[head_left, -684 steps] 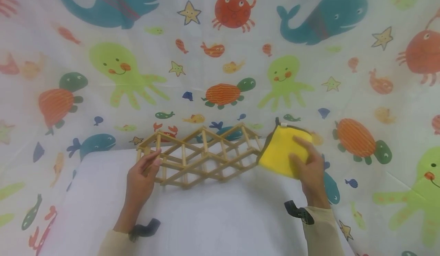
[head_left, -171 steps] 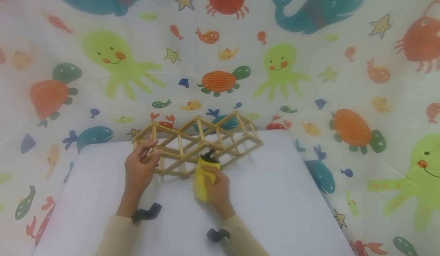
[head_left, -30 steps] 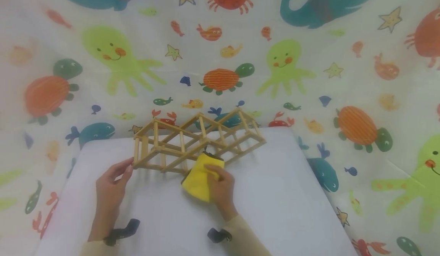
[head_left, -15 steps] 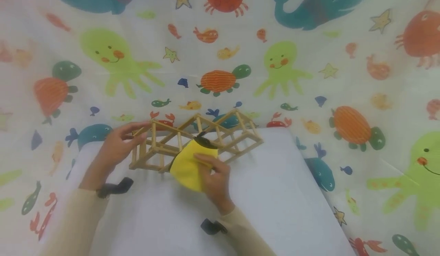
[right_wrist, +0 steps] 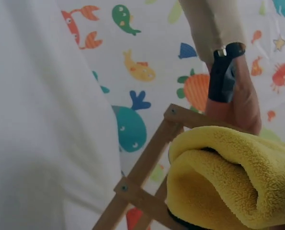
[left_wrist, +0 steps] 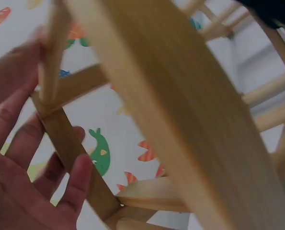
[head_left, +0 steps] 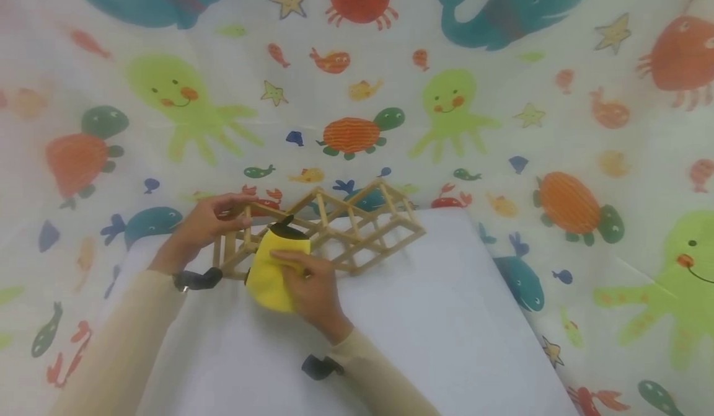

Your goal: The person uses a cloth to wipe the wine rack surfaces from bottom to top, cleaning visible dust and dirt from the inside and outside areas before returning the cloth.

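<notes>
A light wooden lattice rack (head_left: 387, 253) with crossed slats and round dowels stands toward the back of the table. At its upper left corner my left hand (head_left: 202, 225) grips the frame; in the left wrist view the thumb lies at a dowel (left_wrist: 51, 62) and the fingers spread behind a slat. My right hand (head_left: 317, 287) pinches a yellow cloth (head_left: 266, 283) with dark edging and a black loop, held against the rack's front left part. Seen from the right wrist, the fluffy cloth (right_wrist: 267, 167) is folded over and hides the right fingers and part of the rack.
The rack stands on a white-covered table (head_left: 446, 323). Behind it and at both sides hangs a white curtain (head_left: 480, 137) printed with sea animals. Black straps with camera mounts (head_left: 320, 366) sit on both wrists.
My left hand has gone from the rack's lower left corner up to its upper left corner. The right hand has carried the cloth leftward along the rack, from the right end earlier, then the middle.
</notes>
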A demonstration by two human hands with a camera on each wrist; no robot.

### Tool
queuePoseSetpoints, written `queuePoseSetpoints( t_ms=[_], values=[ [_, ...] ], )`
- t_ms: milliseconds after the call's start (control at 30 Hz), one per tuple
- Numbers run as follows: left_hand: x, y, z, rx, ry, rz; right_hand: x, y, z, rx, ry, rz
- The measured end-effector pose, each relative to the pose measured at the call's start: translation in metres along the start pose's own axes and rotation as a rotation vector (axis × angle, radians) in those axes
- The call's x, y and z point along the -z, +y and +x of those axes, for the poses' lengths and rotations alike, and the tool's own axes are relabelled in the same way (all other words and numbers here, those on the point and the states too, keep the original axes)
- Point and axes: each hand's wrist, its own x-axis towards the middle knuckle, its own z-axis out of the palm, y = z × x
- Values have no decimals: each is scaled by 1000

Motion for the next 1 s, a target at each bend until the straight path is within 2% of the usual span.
queuePoseSetpoints(
  t_ms=[133,200,333,400,500,667,733,867,1000],
  values=[
    [-4,-2,1,8,-11,-8,-13,7,2,-18,-31,-49],
    [-5,-1,2,11,-18,-19,-17,13,-1,-66,-22,-50],
    [-5,2,4,11,-24,-41,-16,22,-11,-218,68,-63],
    [-3,4,2,24,-20,-27,-14,22,-16,-264,111,-82],
    [-1,7,-1,42,-16,-15,-11,15,-18,-242,146,-107],
    [2,4,-3,56,-23,-29,-18,0,-14,-34,114,-105],
    [2,2,-3,55,-24,-33,-24,-2,-13,2,70,-80],
    [3,0,-5,52,-21,-26,-35,4,-14,-95,-2,-37],
    [5,-2,-7,53,-21,-13,-36,21,-24,-202,40,-62]
  ],
)
